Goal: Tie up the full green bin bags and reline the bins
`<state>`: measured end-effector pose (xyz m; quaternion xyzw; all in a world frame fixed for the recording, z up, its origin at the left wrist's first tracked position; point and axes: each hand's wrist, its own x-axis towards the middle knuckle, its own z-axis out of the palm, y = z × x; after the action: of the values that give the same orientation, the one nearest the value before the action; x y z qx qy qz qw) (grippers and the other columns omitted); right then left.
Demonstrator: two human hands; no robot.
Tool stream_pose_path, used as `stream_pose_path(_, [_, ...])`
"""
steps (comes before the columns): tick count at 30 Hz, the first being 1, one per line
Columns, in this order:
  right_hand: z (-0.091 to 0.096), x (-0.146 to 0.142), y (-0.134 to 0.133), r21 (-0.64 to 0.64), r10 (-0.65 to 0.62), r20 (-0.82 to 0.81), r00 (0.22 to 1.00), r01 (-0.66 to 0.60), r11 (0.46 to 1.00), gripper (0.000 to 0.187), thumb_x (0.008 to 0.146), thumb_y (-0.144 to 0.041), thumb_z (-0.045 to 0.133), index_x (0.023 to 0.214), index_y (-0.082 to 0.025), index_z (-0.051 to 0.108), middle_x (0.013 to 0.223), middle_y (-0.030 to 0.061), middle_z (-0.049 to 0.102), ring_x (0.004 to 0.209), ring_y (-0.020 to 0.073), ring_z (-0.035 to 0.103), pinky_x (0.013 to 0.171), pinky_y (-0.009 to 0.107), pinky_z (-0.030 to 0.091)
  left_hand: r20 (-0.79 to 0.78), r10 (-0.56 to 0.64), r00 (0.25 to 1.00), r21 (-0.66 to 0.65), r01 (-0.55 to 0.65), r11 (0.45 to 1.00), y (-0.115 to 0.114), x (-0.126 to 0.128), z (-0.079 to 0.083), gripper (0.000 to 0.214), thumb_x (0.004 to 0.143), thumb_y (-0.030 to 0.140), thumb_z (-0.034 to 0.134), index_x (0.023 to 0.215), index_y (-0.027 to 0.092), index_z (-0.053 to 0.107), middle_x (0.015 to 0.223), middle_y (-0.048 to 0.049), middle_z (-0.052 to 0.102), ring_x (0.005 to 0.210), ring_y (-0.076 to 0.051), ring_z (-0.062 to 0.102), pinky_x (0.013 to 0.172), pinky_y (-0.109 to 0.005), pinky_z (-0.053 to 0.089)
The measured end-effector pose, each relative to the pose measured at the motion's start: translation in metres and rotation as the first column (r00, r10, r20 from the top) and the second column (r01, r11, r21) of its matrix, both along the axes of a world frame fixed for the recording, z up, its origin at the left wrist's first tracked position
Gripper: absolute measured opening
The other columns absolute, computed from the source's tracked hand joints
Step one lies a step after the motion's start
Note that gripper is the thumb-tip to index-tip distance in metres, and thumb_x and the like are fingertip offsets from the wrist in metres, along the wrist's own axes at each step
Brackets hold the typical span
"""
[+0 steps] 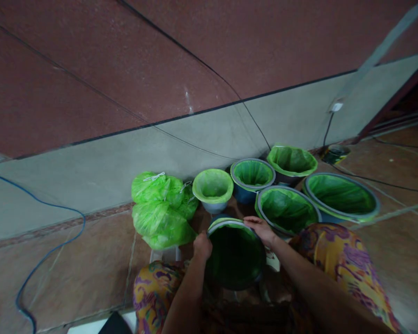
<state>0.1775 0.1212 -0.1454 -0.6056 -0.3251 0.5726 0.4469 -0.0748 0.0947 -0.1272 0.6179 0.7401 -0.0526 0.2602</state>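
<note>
Between my knees stands a bucket (230, 222) with a green plastic liner folded over its rim; its inside is dark. My left hand (202, 247) is closed on the left side of that rim. At the far right of the rim, my right hand (260, 230) grips the edge, with its fingers lying over the liner. Just beyond is a light-coloured bucket (213, 206), also lined in green. An oval lined bucket (288, 209) stands near my right hand. Left of the bucket, several tied green bags (160, 208) lie in a heap.
More green-lined buckets stand by the wall: a blue one (244, 195), a dark one (292, 178) and a wide oval one (341, 195). A clear plastic container (165, 254) lies below the bags. A blue cable (52, 250) crosses the tiled floor. A can (335, 154) stands under a socket (337, 106).
</note>
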Motion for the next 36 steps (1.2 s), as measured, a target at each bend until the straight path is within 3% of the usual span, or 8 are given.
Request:
stream_pose_path(5, [-0.011, 0.007, 0.001, -0.171, -0.115, -0.127, 0.985, 0.092, 0.981, 0.026, 0.048, -0.022, 0.076, 0.073, -0.02, 0.071, 0.066, 0.0018, 0.072, 0.057, 0.0174, 0.061, 0.056, 0.03, 0.049, 0.002, -0.044, 0.999, 0.03, 0.044, 0.999, -0.002, 0.003, 0.0, 0.038, 0.092, 0.013, 0.042, 0.13, 0.014, 0.052, 0.117, -0.0147, 0.067, 0.113, -0.02, 0.063, 0.093, -0.028, 0.046])
stream_pose_path(10, [-0.016, 0.009, 0.001, -0.115, -0.084, -0.057, 0.995, 0.077, 0.99, 0.018, 0.054, -0.025, 0.073, 0.071, -0.02, 0.07, 0.069, 0.0033, 0.073, 0.062, 0.0188, 0.064, 0.061, 0.031, 0.05, -0.006, -0.06, 0.998, 0.037, 0.06, 0.998, -0.003, 0.004, 0.0, 0.037, 0.092, 0.013, 0.041, 0.127, 0.013, 0.052, 0.116, -0.0156, 0.067, 0.112, -0.022, 0.063, 0.093, -0.03, 0.046])
stream_pose_path(15, [-0.005, -0.006, 0.002, 0.034, 0.12, 0.149, 0.982, -0.126, 0.991, 0.03, 0.066, -0.046, 0.068, 0.076, -0.019, 0.071, 0.076, 0.0046, 0.073, 0.073, 0.0201, 0.065, 0.071, 0.031, 0.05, 0.0, -0.096, 0.995, 0.032, 0.096, 0.995, -0.004, 0.007, 0.003, 0.036, 0.091, 0.011, 0.04, 0.125, 0.013, 0.052, 0.114, -0.0154, 0.067, 0.111, -0.022, 0.063, 0.092, -0.03, 0.046])
stream_pose_path(20, [0.006, -0.026, 0.006, 0.107, 0.294, 0.301, 0.907, -0.339, 0.935, 0.032, 0.067, -0.039, 0.069, 0.089, -0.017, 0.073, 0.085, 0.0065, 0.074, 0.082, 0.0208, 0.065, 0.078, 0.032, 0.049, -0.006, -0.145, 0.989, 0.045, 0.145, 0.988, -0.006, 0.014, 0.01, 0.035, 0.091, 0.01, 0.036, 0.122, 0.013, 0.053, 0.115, -0.0146, 0.066, 0.108, -0.022, 0.064, 0.091, -0.03, 0.047])
stream_pose_path(26, [0.009, -0.029, 0.013, 0.011, 0.339, 0.319, 0.885, -0.361, 0.932, 0.026, 0.067, -0.027, 0.063, 0.088, -0.015, 0.074, 0.083, 0.0065, 0.074, 0.075, 0.0197, 0.065, 0.074, 0.031, 0.049, -0.018, -0.187, 0.982, 0.04, 0.187, 0.981, -0.006, 0.017, 0.015, 0.035, 0.091, 0.009, 0.036, 0.123, 0.013, 0.051, 0.116, -0.0151, 0.066, 0.11, -0.021, 0.064, 0.092, -0.03, 0.047])
stream_pose_path(30, [0.011, -0.027, 0.014, -0.014, 0.358, 0.436, 0.826, -0.391, 0.92, 0.023, 0.072, -0.025, 0.058, 0.085, -0.015, 0.074, 0.086, 0.0085, 0.075, 0.079, 0.0209, 0.066, 0.078, 0.031, 0.048, -0.029, -0.227, 0.974, 0.059, 0.228, 0.972, -0.007, 0.019, 0.013, 0.035, 0.089, 0.007, 0.037, 0.12, 0.012, 0.051, 0.113, -0.0158, 0.066, 0.107, -0.022, 0.065, 0.091, -0.032, 0.048])
stream_pose_path(36, [0.019, -0.035, 0.012, 0.039, 0.446, 0.533, 0.719, -0.548, 0.836, 0.033, 0.081, -0.044, 0.056, 0.087, -0.017, 0.074, 0.087, 0.0075, 0.075, 0.084, 0.0211, 0.066, 0.078, 0.03, 0.048, -0.033, -0.257, 0.966, 0.072, 0.259, 0.963, -0.007, 0.023, 0.014, 0.033, 0.087, 0.005, 0.039, 0.116, 0.012, 0.053, 0.11, -0.0152, 0.066, 0.103, -0.022, 0.066, 0.088, -0.031, 0.049])
